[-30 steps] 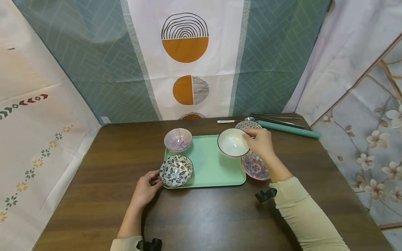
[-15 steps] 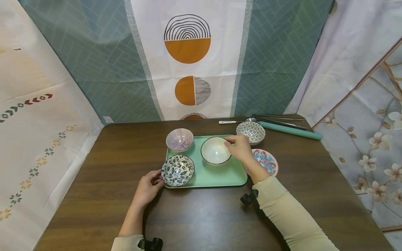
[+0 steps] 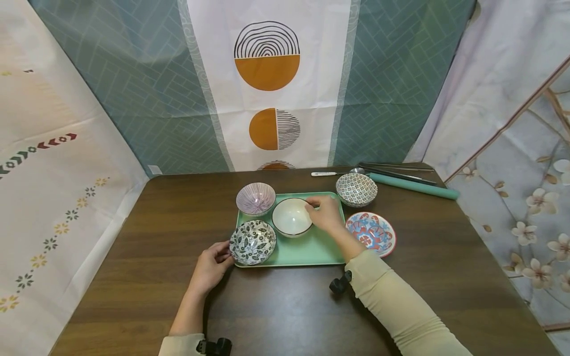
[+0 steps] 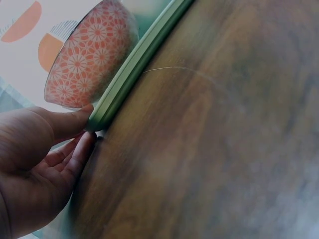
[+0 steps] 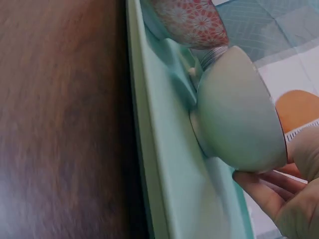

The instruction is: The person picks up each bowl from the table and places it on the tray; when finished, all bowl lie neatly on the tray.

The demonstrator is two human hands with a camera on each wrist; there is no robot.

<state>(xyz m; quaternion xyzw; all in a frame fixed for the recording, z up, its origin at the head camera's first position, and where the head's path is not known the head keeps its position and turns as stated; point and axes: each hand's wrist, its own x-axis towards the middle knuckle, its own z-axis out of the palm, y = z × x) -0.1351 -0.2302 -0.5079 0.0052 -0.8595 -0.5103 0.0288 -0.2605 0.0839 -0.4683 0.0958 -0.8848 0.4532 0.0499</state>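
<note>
At the far left of the work, the left hand [image 3: 209,267] grips the near left corner of the green tray [image 3: 327,249], which lies on the counter [image 3: 276,306]; in the left wrist view the thumb is over the rim and the other fingers are beneath it. The leaf-patterned bowl [image 3: 253,242] stands upright on that corner, just beside the thumb, its outside red with pale flowers. Behind it is the purple-streaked bowl [image 3: 256,199], at the tray's far left corner.

Next to the right comes the white bowl [image 3: 291,217] with a dark rim, over the tray and close to both patterned bowls. The right hand [image 3: 327,213] pinches it at the right side of its rim, so the bowl lies to the left of those fingers. I cannot tell whether its base touches the tray. Farther right, beside the tray, are the small-patterned bowl [image 3: 356,190] and, nearer, the red-and-blue dish [image 3: 371,235].
</note>
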